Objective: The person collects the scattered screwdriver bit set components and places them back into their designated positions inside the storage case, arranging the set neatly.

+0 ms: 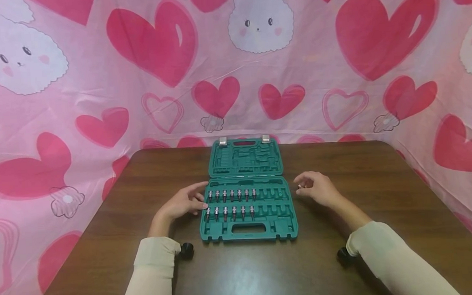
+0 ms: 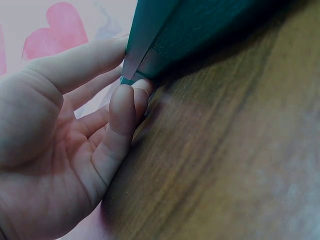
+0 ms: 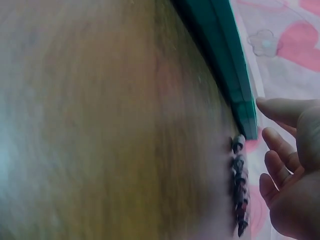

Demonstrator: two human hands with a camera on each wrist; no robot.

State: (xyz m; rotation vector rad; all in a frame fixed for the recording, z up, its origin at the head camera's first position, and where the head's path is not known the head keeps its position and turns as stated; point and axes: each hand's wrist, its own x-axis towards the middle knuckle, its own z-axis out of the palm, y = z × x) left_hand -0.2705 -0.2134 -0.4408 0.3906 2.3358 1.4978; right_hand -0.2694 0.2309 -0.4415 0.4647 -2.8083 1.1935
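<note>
An open green plastic tool case lies on the table, with its lid folded back. Silver-and-dark bit sockets stand in two rows in its lower half, toward the left. My left hand rests at the case's left edge, the thumb touching the rim and the other fingers loosely bent. To the right of the case, apart from it, is my right hand, fingers relaxed and spread from the thumb. In the right wrist view, a line of several bit sockets sits on the table near these fingers; the head view mostly hides them.
The brown wooden table carries the case near its far middle. The lid reaches the back edge, where a pink heart-patterned cloth hangs. Black wrist cameras sit under both cuffs.
</note>
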